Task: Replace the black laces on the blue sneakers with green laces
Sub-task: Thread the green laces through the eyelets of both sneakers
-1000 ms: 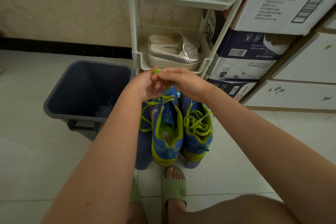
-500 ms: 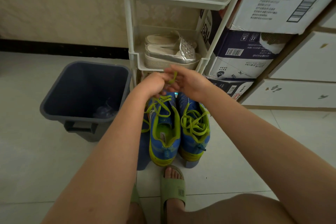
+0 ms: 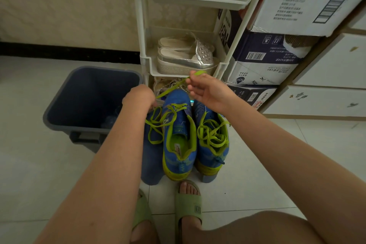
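Note:
Two blue sneakers with lime trim stand side by side on a low blue stool (image 3: 151, 164), toes away from me. The left sneaker (image 3: 179, 134) has a green lace (image 3: 158, 123) partly threaded near its toe, with loops hanging off its left side. The right sneaker (image 3: 213, 140) carries a loose bundle of green lace (image 3: 213, 134). My left hand (image 3: 139, 96) holds the lace at the left sneaker's toe. My right hand (image 3: 208, 90) pinches the lace end, which runs taut between both hands. No black laces show.
A dark blue bin (image 3: 89, 101) stands left of the stool. A white plastic rack (image 3: 186, 59) behind the sneakers holds silver shoes (image 3: 188, 55). Cardboard boxes (image 3: 267, 61) are stacked at the right. My feet in green slippers (image 3: 188, 202) rest on the tiled floor.
My hands, close together above the left sneaker's toe before, have moved apart. The right hand has drawn the lace end up and to the right, pulling it taut.

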